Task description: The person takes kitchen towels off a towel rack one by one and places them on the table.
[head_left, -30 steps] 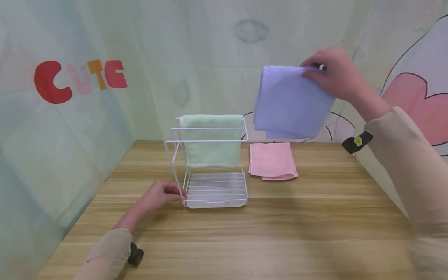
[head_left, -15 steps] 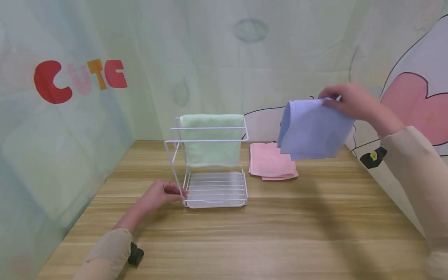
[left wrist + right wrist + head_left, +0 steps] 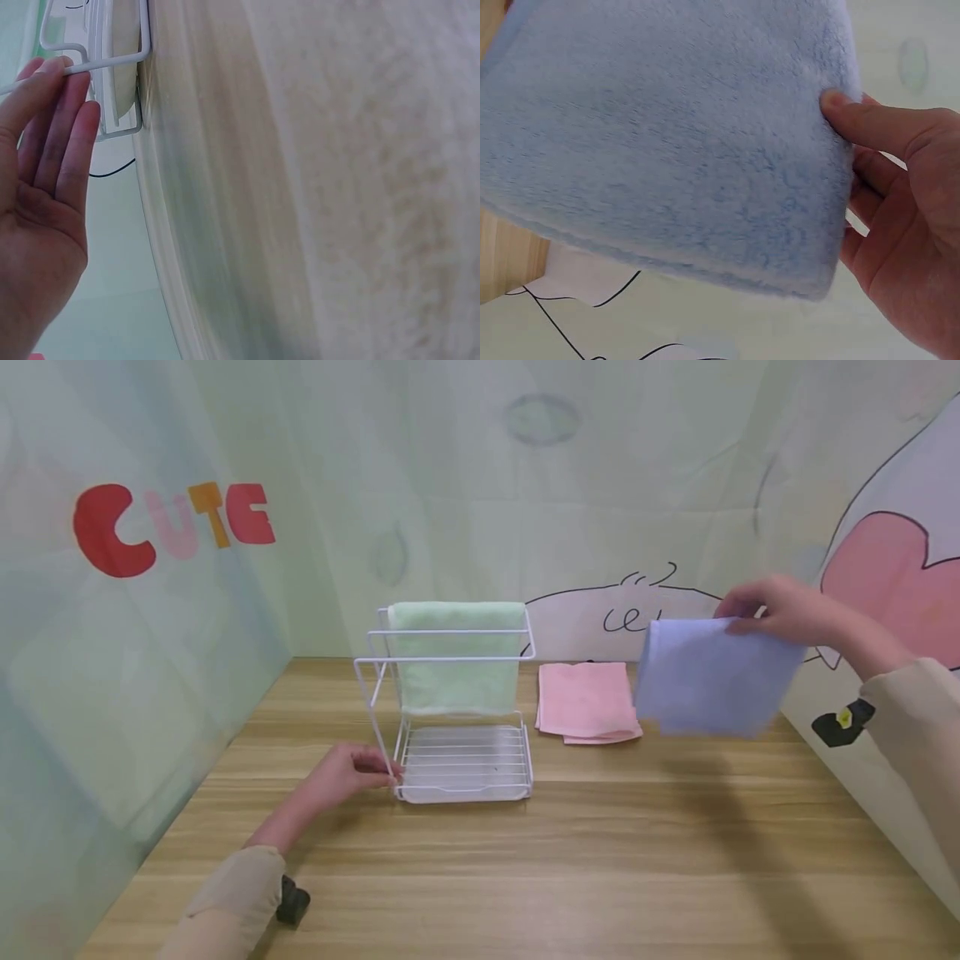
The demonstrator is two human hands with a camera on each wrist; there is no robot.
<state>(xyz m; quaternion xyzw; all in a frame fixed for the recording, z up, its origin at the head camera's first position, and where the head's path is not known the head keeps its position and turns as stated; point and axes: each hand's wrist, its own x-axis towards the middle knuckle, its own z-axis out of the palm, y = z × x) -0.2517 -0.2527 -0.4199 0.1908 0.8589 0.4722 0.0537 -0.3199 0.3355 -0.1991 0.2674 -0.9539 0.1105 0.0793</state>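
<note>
My right hand (image 3: 787, 610) pinches the top edge of a folded blue towel (image 3: 716, 677), which hangs above the table's right side. In the right wrist view the thumb lies on the near face of the blue towel (image 3: 675, 150), the fingers of the hand (image 3: 907, 202) behind it. A white wire rack (image 3: 450, 659) stands left of centre, a green towel (image 3: 457, 681) draped over its rear bar. With thumb and fingers my left hand (image 3: 341, 777) holds the rack's lower left wire; the left wrist view shows the hand (image 3: 49, 172) pinching that wire (image 3: 105, 63).
A folded pink towel (image 3: 585, 702) lies on the wooden table (image 3: 465, 877) just right of the rack. Printed cloth walls rise behind the table and on both sides, with letters (image 3: 112, 531) on the left one.
The right hand has moved right and down with the blue towel, which now hangs right of the pink towel instead of above it. My left hand stays on the rack.
</note>
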